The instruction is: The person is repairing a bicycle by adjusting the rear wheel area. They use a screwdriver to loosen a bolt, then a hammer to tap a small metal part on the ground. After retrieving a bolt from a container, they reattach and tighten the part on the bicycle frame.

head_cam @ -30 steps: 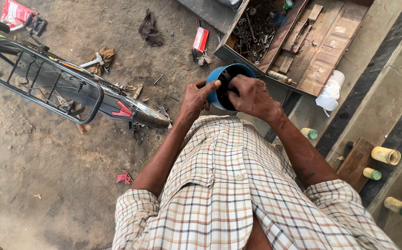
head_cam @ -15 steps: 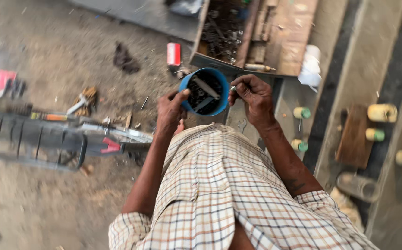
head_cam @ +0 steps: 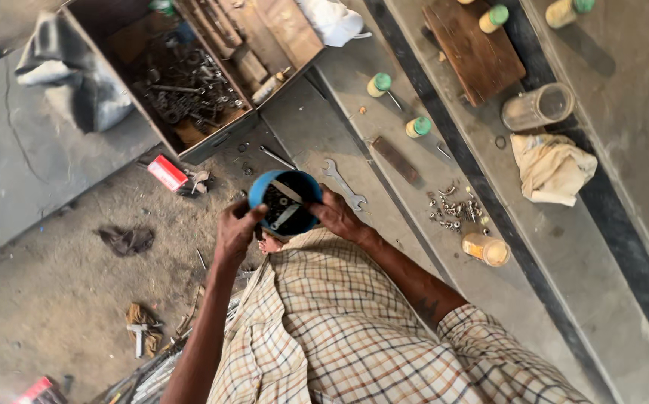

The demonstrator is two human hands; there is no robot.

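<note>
Gripping the blue tub (head_cam: 285,202) of metal bits by its rim, left hand (head_cam: 236,232) and right hand (head_cam: 337,215) both closed on it near the chest; best kept level above the floor.

A repair workshop: open toolbox (head_cam: 190,82), spanner (head_cam: 343,187), loose bolts (head_cam: 455,209).

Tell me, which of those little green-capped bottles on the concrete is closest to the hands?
The green-capped bottle beside the flat dark bar. It lies nearest the right hand; the other capped bottles sit farther up the steps.
</note>
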